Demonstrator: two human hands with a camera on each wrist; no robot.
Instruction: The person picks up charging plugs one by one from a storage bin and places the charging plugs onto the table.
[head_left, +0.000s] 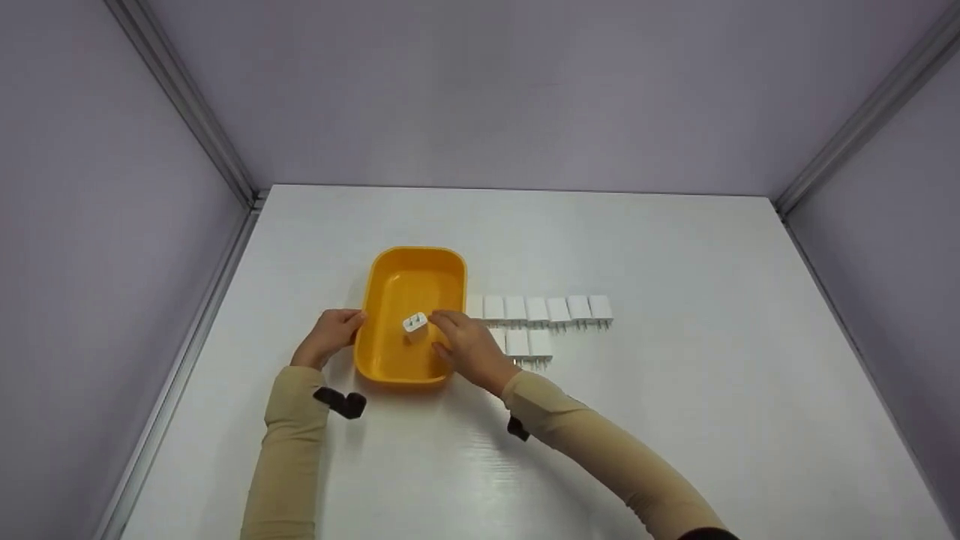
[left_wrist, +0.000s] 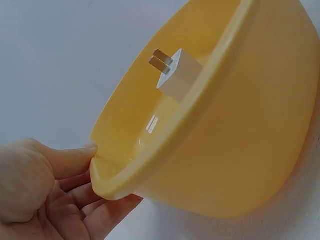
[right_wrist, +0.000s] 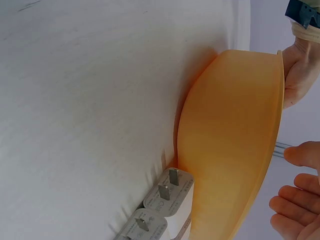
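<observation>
A yellow plastic tub (head_left: 390, 360) stands on the white table. My left hand (head_left: 335, 331) pinches its left rim, thumb over the edge and fingers against the outside, as the left wrist view (left_wrist: 55, 180) also shows. Inside the tub is a white charger plug (head_left: 415, 323), its two metal prongs pointing up in the left wrist view. My right hand (head_left: 472, 346) is over the tub's right rim, fingers beside the charger plug. In the right wrist view, the thumb and fingers (right_wrist: 297, 205) are spread apart with nothing between them.
Right of the tub, white charger plugs lie in two rows, a longer back row (head_left: 536, 309) and a shorter front row (head_left: 529, 345), prongs toward me. The nearest ones sit close against the tub's wall. Grey walls (head_left: 480, 97) border the table at the back and sides.
</observation>
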